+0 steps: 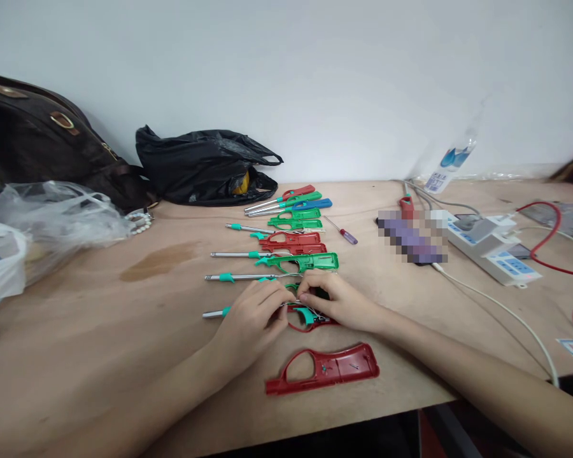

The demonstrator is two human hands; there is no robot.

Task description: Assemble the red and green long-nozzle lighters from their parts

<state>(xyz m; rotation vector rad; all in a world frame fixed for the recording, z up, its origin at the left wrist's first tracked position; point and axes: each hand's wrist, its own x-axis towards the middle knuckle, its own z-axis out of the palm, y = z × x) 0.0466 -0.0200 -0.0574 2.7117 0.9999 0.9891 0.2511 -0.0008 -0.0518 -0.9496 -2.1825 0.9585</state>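
Note:
My left hand (255, 312) and my right hand (337, 298) meet over a disassembled long-nosed gas lighter, their fingertips pinching a thin wire. Below them is the lighter's red handle half (305, 327) with a teal trigger (308, 315); my fingers partly cover it. Its metal tube (213, 314), with a teal collar, sticks out left of my left hand. Nearer the table edge lies an empty-looking red handle shell (348, 367), inner side up. Beyond my hands are an opened green handle (310, 261), another metal tube (246, 277) and an opened red handle (293, 242).
Several closed lighters (310, 204) lie farther back, beside a small screwdriver (347, 236). To the right are a pixelated purple phone-like object (410, 240), a white power strip (496, 254) and cables. A black plastic bag (200, 166), backpack (42, 140) and clear bags (67, 216) stand left.

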